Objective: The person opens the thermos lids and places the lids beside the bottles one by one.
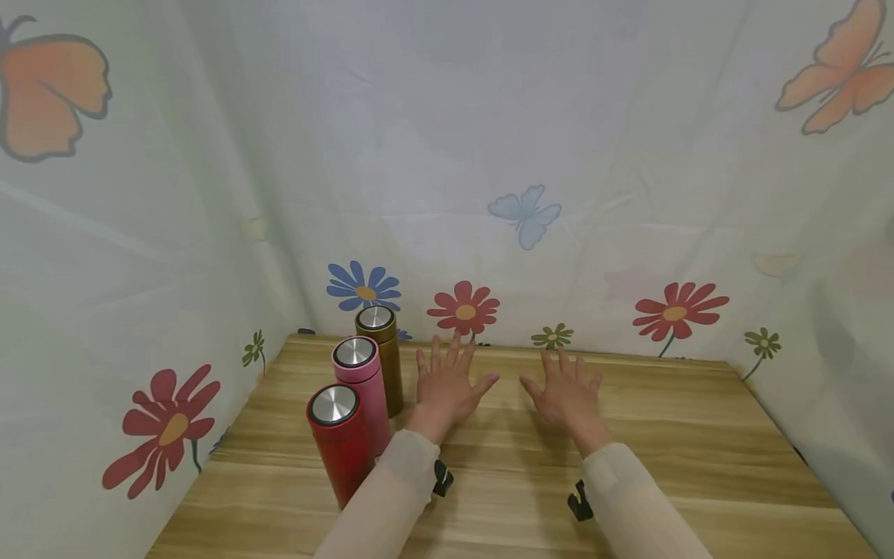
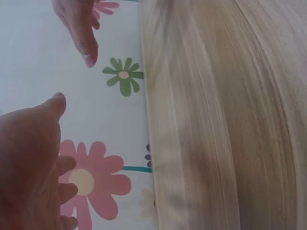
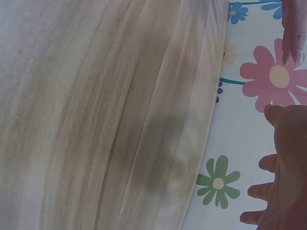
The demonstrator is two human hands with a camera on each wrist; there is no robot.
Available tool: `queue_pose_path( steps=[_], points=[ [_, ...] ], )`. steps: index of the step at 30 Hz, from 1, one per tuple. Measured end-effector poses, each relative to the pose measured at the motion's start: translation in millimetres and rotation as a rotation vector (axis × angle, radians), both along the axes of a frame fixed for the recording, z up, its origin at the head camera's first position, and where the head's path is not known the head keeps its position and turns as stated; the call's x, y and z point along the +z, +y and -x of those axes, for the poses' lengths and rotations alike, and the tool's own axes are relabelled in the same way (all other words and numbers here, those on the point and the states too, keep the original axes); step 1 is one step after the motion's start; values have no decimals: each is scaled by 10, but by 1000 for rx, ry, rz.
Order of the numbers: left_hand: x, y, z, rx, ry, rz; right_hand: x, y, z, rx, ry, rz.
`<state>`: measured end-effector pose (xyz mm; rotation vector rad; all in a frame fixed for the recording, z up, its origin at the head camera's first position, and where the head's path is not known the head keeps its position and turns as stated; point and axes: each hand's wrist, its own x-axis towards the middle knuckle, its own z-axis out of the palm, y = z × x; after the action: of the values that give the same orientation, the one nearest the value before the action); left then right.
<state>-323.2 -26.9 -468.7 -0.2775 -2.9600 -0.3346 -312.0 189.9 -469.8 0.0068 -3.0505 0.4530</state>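
Sleeves [image 1: 646, 505]: pale, entering at the near edge; the left one passes in front of the red bottle's base as we look down.
Red bottle [image 1: 340, 454]: nearest of three, upright on the table [image 1: 510, 473], its silver-topped lid on.
Pink bottle [image 1: 370, 396]: upright just behind the red one, lid on; whether the two touch we cannot tell.
Right hand [image 1: 569, 396]: spread wide, raised over the wood, gripping nothing, well apart from the bottles.
Left hand [image 1: 447, 388]: likewise spread and holding nothing, just right of the brown bottle [image 1: 391, 365].
Row of bottles: brown stands farthest, also lidded; we judge the lining-up done and handling paused, while anything left to do is not shown.
Cloth [image 1: 419, 155]: flowered backdrop beyond the table's far edge, behind both hands as we see them.
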Motion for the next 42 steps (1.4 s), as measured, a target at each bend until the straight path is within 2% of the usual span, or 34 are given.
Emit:
queue_pose_path(
  steps=[8, 15, 24, 37, 42],
  points=[
    [-6, 13, -55, -34, 26, 15, -30, 31, -52, 17, -3, 2],
    [61, 38, -153, -67, 13, 21, 4, 23, -139, 26, 6, 17],
    [45, 15, -258, -70, 29, 50, 11, 31, -256, 22, 27, 17],
    [-27, -17, -390, -105, -28, 14, -26, 24, -377, 50, 44, 5],
    [-46, -26, -441, -112, -43, 31, -31, 9, -415, 57, 44, 2]
  ],
)
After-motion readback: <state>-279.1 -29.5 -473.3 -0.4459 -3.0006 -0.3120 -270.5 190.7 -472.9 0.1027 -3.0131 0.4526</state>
